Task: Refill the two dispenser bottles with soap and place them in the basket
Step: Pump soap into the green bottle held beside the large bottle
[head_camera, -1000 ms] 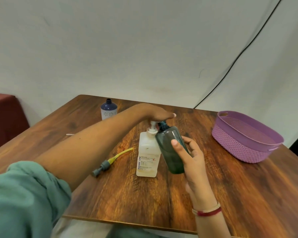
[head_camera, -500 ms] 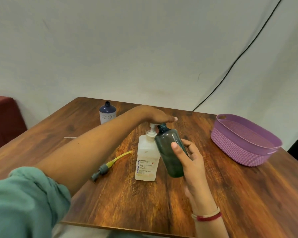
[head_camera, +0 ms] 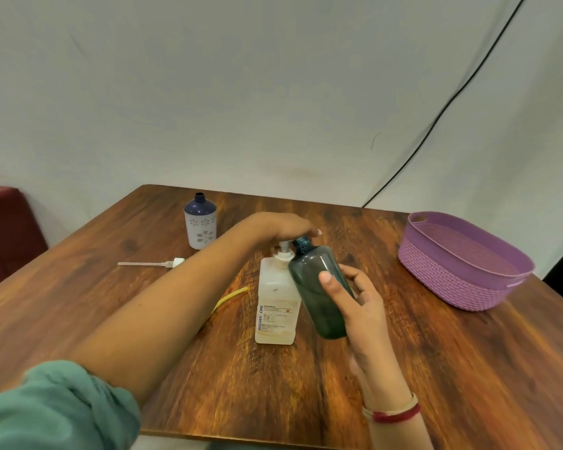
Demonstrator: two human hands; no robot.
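Teal bottle (head_camera: pixel 310 280) tilted in right hand (head_camera: pixel 362 308), left hand (head_camera: pixel 281 224) atop soap pump (head_camera: pixel 284 251)

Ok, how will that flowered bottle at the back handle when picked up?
The flowered bottle looks like hard plastic, so probably stiff. It stands squat and upright, so likely steady when pushed low. Its neck is open, so tilting might spill any contents.

The wooden table (head_camera: pixel 273 401) is being occupied by a clear soap bottle (head_camera: pixel 275 306) standing upright near its middle, a blue-and-white bottle (head_camera: pixel 200 227) toward the far left corner, a white pump (head_camera: pixel 169 263) lying flat near the left edge, a partly hidden yellow tube (head_camera: pixel 231 297), and a purple basket (head_camera: pixel 452 280) by the right edge.
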